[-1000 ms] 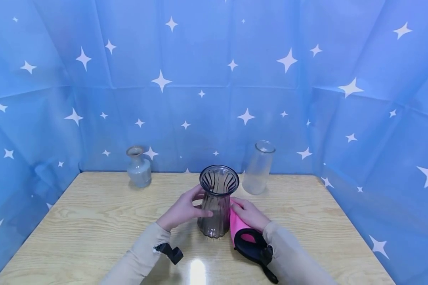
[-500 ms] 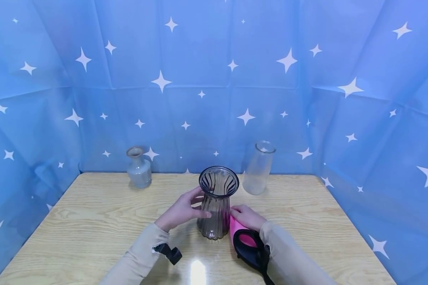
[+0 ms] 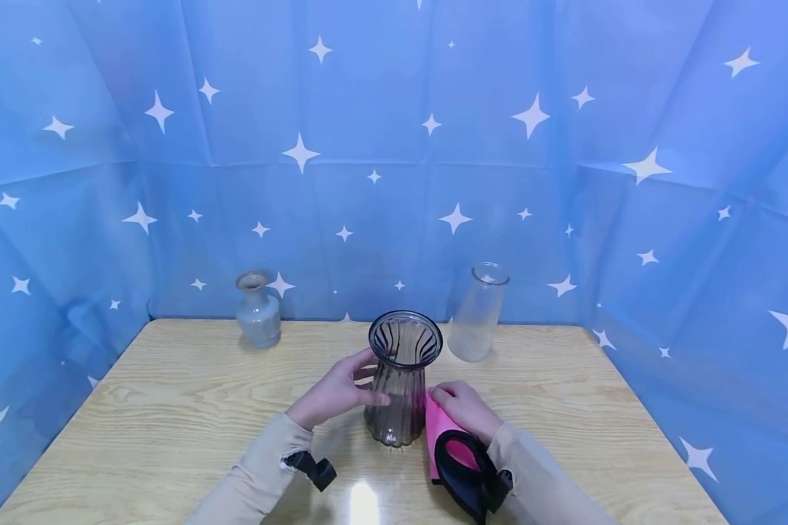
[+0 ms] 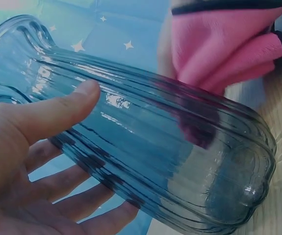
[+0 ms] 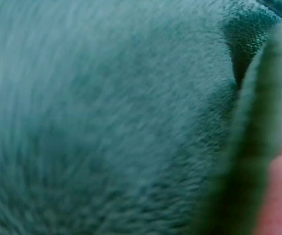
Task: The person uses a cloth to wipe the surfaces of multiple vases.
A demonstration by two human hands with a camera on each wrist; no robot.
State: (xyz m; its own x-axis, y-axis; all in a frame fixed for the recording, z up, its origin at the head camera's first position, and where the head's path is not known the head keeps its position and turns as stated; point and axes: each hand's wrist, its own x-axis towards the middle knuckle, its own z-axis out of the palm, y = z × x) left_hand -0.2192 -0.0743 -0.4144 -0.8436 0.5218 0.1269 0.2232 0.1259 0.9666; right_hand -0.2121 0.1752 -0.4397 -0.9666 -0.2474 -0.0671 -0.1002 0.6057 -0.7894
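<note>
In the head view, a smoky, ribbed glass vase (image 3: 399, 408) with a flared rim stands upright near the middle of the table. My left hand (image 3: 335, 394) holds its left side, thumb in front and fingers behind; the left wrist view shows this grip on the vase (image 4: 145, 127) close up. My right hand (image 3: 466, 410) grips a pink cloth (image 3: 441, 423) against the vase's right side. Bunched pink cloth (image 4: 219, 54) also lies along the glass in the left wrist view. Fuzzy teal-looking fabric (image 5: 106, 107) fills most of the right wrist view, beside part of the fingers.
A small bluish vase (image 3: 259, 321) stands at the table's back left. Behind and right of the ribbed vase is a tall frosted glass vase (image 3: 478, 321). A black loop-shaped piece (image 3: 456, 474) hangs by the right wrist. Blue star-patterned curtain (image 3: 368, 197) surrounds the wooden table (image 3: 190, 408).
My right hand has slid a short way down the vase's side, toward me, with the pink cloth. The left hand keeps its hold. The head view has shifted slightly.
</note>
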